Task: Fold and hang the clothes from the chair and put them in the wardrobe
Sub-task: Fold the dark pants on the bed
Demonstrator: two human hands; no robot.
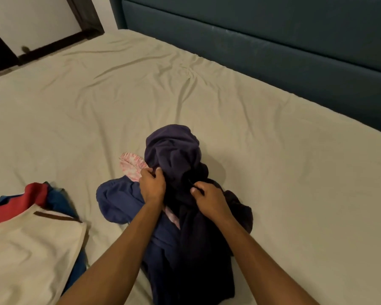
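Note:
A dark purple garment [174, 150] is bunched up in the middle of the bed, raised in a lump. My left hand [152, 186] pinches its edge on the left side. My right hand [209, 199] pinches the same dark cloth a little to the right and nearer to me. Under it lies a blue garment [119, 201], spread to the left, and a pink-and-white patterned piece [131, 164] pokes out behind my left hand. The dark cloth trails down between my forearms toward the bottom of the view.
The bed is covered with a wrinkled beige sheet [273, 172]. A cream garment with a brown trim [31, 249] lies over red and blue clothes [31, 197] at the lower left. A dark teal padded headboard [273, 51] runs along the right. A dark-framed white panel [31, 18] stands at upper left.

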